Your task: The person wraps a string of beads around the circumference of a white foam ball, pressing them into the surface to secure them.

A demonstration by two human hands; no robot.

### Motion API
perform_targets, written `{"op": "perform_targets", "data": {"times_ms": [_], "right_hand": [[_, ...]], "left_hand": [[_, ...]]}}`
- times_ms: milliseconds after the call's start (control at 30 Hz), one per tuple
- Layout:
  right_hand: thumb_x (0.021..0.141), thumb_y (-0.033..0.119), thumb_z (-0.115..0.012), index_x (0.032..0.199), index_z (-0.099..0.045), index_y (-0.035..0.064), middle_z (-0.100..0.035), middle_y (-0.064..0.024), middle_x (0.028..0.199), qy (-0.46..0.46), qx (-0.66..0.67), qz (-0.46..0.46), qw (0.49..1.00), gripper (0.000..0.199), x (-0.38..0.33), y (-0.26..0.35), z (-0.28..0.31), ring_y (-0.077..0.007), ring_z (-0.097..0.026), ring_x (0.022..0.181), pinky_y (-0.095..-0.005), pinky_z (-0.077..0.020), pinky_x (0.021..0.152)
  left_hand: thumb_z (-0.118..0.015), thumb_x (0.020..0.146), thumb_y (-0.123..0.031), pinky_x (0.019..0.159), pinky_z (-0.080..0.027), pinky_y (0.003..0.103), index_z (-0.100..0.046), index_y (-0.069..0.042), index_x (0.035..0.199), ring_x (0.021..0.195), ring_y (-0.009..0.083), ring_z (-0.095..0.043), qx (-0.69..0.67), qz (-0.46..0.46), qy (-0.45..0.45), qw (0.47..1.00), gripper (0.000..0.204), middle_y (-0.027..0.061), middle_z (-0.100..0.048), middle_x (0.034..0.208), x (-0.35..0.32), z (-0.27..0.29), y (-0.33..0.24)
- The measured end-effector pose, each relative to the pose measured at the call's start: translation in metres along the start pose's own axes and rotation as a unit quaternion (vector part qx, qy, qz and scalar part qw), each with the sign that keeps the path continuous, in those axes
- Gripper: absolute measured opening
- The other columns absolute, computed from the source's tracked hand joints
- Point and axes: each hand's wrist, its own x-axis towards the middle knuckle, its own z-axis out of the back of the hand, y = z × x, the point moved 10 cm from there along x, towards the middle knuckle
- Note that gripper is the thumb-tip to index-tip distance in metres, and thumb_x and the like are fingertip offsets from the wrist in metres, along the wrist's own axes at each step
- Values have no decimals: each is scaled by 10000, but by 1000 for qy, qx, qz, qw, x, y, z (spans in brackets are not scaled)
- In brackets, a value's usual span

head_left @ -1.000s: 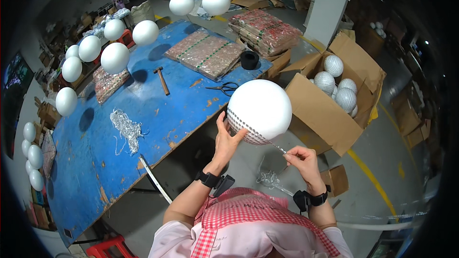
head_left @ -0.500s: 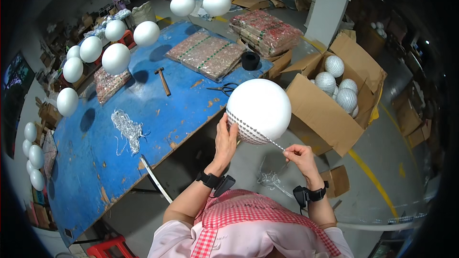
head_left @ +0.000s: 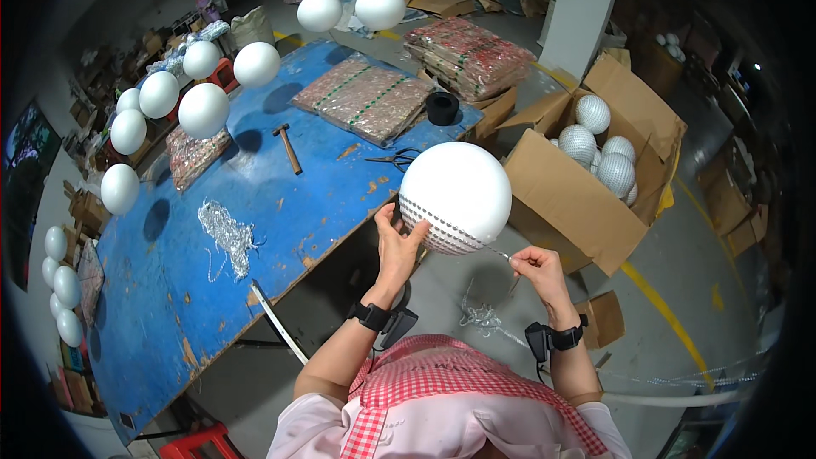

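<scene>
While the left hand [head_left: 398,242] cups the white ball [head_left: 455,197] with spread fingers, steadying it above the blue table's [head_left: 170,289] edge, the right hand [head_left: 534,268] pinches a sequin strand [head_left: 497,250], keeping it taut against the ball's lower side.

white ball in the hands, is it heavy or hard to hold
Probably light: the left hand props the big white ball on fingertips alone. Being round and smooth, it would likely roll if set down. The sequin strand looks floppy.
</scene>
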Motion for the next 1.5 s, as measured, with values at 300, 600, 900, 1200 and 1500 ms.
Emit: {"op": "perform_targets", "data": {"times_ms": [300, 600, 900, 1200, 1500], "right_hand": [[820, 68, -677, 812, -667, 6, -622, 5, 696, 5, -4, -18, 1000, 63, 2, -4, 6, -58, -566, 631, -191, -436, 579], [816, 56, -674, 814, -665, 2, -629, -3, 702, 3, -3, 0, 1000, 55, 4, 2, 12, -59, -563, 630, -196, -427, 572], [818, 52, -671, 807, -664, -3, -624, -3, 694, -1, 0, -14, 1000, 56, 8, -6, 20, -60, -554, 625, -199, -423, 567], [845, 75, -651, 826, -651, -1, -616, 9, 705, 57, 6, 0, 998, 79, -10, 26, 6, -49, -551, 631, -196, -421, 575], [847, 66, -645, 864, -652, -4, -630, -3, 730, 50, 30, -11, 998, 73, 8, -16, 20, -62, -571, 642, -199, -437, 587]], "left_hand": [[-624, 879, -276, 962, -412, 352, -259, 27, 1351, 1192, 307, -491, 54, -22, 68, 996, 669, 248, -475, 1277, 5, -9, 6], [-628, 881, -304, 968, -404, 334, -205, 24, 1393, 1160, 279, -511, -27, 67, 51, 996, 741, 238, -483, 1283, 4, -17, 12], [-621, 876, -325, 975, -400, 351, -265, 44, 1372, 1170, 315, -500, 68, -17, 67, 995, 713, 253, -468, 1282, 15, -19, 25], [-736, 774, -349, 959, -426, 362, -146, 50, 1424, 1168, 308, -501, 58, 57, 40, 996, 964, 270, -460, 1288, 6, -24, 16], [-682, 834, -337, 922, -422, 386, -348, 14, 1271, 1087, 281, -497, 87, 0, -17, 996, 652, 229, -435, 1234, 6, -19, 11]]}}
